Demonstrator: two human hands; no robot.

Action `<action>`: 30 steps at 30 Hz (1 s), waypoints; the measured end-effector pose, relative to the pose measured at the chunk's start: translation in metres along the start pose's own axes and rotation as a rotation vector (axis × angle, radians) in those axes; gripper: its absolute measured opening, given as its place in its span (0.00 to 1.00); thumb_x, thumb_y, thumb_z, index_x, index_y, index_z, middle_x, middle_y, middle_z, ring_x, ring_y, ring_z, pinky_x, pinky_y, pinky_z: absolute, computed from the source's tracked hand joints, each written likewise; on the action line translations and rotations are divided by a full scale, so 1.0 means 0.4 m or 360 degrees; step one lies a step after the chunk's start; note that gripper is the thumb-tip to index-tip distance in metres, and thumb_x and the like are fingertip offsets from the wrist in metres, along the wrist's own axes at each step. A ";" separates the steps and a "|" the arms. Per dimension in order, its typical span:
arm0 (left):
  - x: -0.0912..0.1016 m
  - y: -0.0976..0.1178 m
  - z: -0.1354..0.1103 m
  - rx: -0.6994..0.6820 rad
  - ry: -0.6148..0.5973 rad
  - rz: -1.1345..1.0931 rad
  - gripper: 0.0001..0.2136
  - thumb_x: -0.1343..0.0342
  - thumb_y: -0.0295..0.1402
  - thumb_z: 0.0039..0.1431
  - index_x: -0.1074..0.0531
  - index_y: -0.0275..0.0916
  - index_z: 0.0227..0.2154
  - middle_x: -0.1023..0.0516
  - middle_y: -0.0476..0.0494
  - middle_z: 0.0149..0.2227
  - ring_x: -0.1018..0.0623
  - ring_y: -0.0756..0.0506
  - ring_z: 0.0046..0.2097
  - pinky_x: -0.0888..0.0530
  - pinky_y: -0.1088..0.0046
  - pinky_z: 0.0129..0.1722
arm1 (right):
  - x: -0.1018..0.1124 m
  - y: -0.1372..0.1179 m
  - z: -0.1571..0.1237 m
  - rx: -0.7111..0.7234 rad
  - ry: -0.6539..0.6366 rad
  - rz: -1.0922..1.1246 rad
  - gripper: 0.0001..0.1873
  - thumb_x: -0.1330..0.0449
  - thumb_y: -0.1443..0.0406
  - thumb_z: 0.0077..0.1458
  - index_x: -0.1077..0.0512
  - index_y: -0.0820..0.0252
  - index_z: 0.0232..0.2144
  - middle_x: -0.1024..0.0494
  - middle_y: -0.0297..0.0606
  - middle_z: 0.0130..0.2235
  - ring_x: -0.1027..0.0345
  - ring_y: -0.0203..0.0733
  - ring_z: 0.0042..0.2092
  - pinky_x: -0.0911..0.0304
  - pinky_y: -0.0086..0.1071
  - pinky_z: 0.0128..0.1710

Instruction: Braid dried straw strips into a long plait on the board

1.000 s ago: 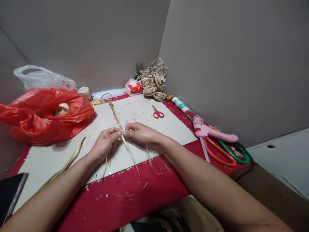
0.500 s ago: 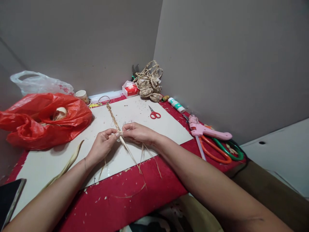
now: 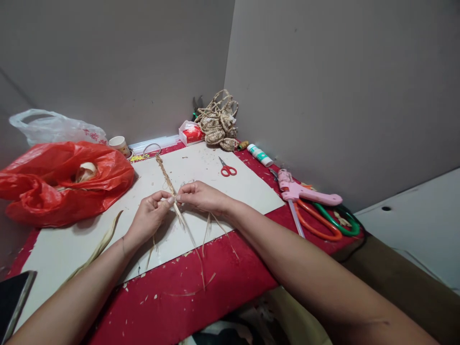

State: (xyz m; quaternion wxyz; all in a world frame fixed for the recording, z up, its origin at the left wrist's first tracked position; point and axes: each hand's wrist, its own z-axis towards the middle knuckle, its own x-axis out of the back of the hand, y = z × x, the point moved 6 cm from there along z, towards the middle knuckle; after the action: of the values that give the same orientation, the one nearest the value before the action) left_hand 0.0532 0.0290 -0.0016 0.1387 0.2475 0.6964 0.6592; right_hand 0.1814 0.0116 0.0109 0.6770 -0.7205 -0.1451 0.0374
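A thin braid of dry straw (image 3: 164, 173) runs from a small metal ring (image 3: 151, 149) at the back of the white board (image 3: 201, 165) toward me. My left hand (image 3: 148, 216) and my right hand (image 3: 201, 196) meet at its near end, each pinching loose straw strands. The fingertips nearly touch. Several unbraided strands (image 3: 196, 249) hang from the hands down over the red tablecloth (image 3: 187, 297).
A red plastic bag (image 3: 61, 184) and a clear bag (image 3: 53, 127) lie left, with a paper cup (image 3: 118, 143). Small red scissors (image 3: 227, 169), a pile of braided coils (image 3: 217, 122), a glue tube (image 3: 259, 155), a pink glue gun (image 3: 305, 194) and large scissors (image 3: 328, 223) lie right. A phone (image 3: 14, 299) lies near left.
The loose strands below my hands have swung and shifted. My hands stay pinched at the braid's end; the view has drifted slightly right.
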 end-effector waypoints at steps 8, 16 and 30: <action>0.001 -0.003 0.002 0.0066 0.0126 0.0058 0.12 0.42 0.42 0.49 0.32 0.38 0.27 0.47 0.59 0.14 0.50 0.57 0.17 0.54 0.79 0.18 | -0.008 -0.021 -0.013 0.0321 0.0150 -0.0875 0.10 0.48 0.67 0.52 0.33 0.61 0.21 0.35 0.33 0.22 0.45 0.33 0.27 0.50 0.29 0.29; 0.009 0.004 0.003 -0.0044 0.0220 0.0305 0.09 0.44 0.37 0.52 0.30 0.35 0.24 0.39 0.55 0.16 0.47 0.56 0.18 0.51 0.78 0.18 | -0.013 -0.018 -0.018 0.0059 -0.0129 -0.0626 0.13 0.53 0.71 0.53 0.32 0.63 0.21 0.34 0.34 0.22 0.43 0.33 0.26 0.48 0.28 0.29; -0.010 -0.032 -0.019 0.0243 0.0302 -0.0412 0.10 0.39 0.37 0.46 0.29 0.34 0.24 0.39 0.56 0.14 0.47 0.58 0.15 0.52 0.79 0.15 | -0.057 -0.029 -0.052 0.0115 0.0471 -0.1306 0.17 0.53 0.65 0.58 0.29 0.63 0.24 0.24 0.42 0.26 0.35 0.37 0.27 0.47 0.30 0.28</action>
State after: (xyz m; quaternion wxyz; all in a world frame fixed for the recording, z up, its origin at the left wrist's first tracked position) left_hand 0.0506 0.0202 -0.0142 0.1369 0.1024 0.7803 0.6015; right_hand 0.1632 -0.0140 0.0208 0.6741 -0.5765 -0.3194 -0.3334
